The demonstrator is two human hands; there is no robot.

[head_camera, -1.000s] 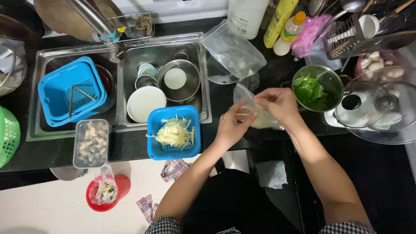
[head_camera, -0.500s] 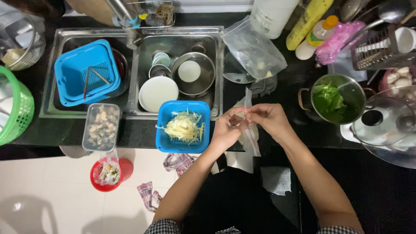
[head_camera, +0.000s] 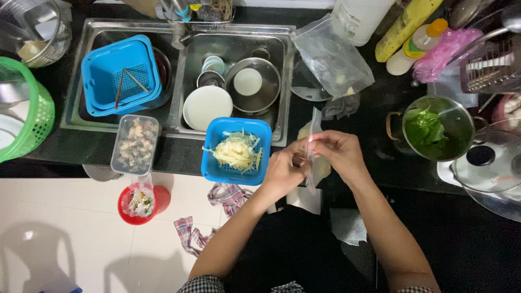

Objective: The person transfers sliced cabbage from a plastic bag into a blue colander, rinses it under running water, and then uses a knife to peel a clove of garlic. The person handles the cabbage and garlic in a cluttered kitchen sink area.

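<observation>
Both the left hand [head_camera: 282, 172] and the right hand [head_camera: 339, 154] pinch a thin, clear plastic zip bag [head_camera: 313, 149] over the black counter's [head_camera: 353, 179] edge; just beside, a square blue perforated basket [head_camera: 217, 168] holds pale shredded strips [head_camera: 236, 152]; a round steel pot [head_camera: 461, 116] holds glossy greens [head_camera: 426, 130].

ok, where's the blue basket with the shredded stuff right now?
Head view, centre: the blue basket sits on the sink's front edge, just left of the left hand, below the white plate.

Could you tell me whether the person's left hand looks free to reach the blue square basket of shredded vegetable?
Probably not at once: the left hand is beside the blue square basket but, with the right hand, pinches a clear plastic bag.
</observation>
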